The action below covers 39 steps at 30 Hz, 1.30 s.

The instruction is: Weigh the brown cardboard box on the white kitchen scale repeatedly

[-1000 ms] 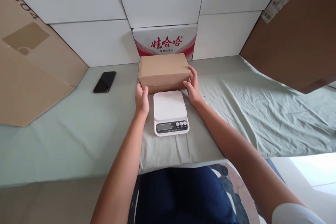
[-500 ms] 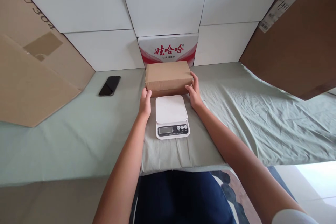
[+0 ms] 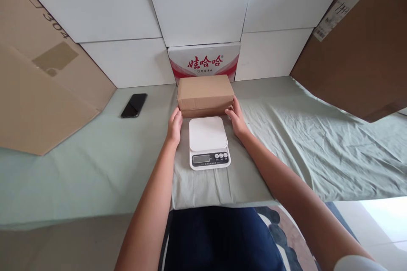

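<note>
slid a little lower on the cardboard box (image 3: 205, 89) with the right hand (image 3: 237, 119) since the earlier frame. now holding it between both hands: grasping the right end, fingers along the side and thumb at the front, and cupping the lower left corner with the left hand (image 3: 174, 125); cannot tell how firmly. set on green cloth (image 3: 143, 165), just behind a white scale (image 3: 208, 133) and in front of a red-and-white carton (image 3: 203, 60). flanked, well to the left, by a black phone (image 3: 134, 105).
</note>
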Motion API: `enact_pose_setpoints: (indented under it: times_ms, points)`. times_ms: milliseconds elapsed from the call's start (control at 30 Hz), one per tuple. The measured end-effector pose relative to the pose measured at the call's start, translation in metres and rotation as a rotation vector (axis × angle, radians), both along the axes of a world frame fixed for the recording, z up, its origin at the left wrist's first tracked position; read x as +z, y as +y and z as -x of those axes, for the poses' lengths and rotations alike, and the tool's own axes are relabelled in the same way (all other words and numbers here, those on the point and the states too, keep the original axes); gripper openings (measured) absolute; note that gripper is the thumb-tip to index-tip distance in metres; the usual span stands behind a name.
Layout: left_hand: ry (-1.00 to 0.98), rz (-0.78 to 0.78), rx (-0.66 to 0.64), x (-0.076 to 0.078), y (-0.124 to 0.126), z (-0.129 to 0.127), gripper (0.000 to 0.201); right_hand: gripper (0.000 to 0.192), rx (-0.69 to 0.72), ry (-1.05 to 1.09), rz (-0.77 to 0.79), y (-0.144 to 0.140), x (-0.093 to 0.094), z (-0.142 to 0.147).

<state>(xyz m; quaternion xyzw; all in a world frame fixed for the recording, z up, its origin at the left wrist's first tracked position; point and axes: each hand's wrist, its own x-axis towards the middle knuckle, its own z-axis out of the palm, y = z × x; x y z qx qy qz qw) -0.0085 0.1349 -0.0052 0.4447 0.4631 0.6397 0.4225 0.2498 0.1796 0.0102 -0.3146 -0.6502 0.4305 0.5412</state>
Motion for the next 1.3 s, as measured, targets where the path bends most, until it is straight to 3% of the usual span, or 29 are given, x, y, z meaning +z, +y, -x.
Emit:
enact_pose_setpoints:
  times_ms: [167,333,500,600,833,1300]
  points:
    - [0.076,-0.184,-0.03,0.016,-0.012,-0.002,0.071,0.082,-0.069,0.076,-0.098,-0.014,0.007,0.003]
    - [0.098,-0.32,0.029,0.031,-0.06,-0.007,0.074,0.081,-0.125,0.049,-0.223,-0.051,0.01,0.0]
    - [0.076,-0.315,0.088,0.014,-0.127,-0.009,0.068,0.077,-0.12,0.031,-0.208,-0.107,0.0,-0.018]
    - [0.076,-0.267,0.066,0.003,-0.15,-0.01,0.068,0.074,-0.081,0.011,-0.163,-0.128,-0.005,-0.029]
    - [0.046,-0.131,0.079,0.003,-0.157,-0.015,0.065,0.073,-0.063,0.001,-0.089,-0.129,-0.004,-0.033]
    - [0.072,-0.113,0.11,0.0,-0.164,-0.017,0.067,0.067,-0.112,-0.02,-0.099,-0.133,0.001,-0.03]
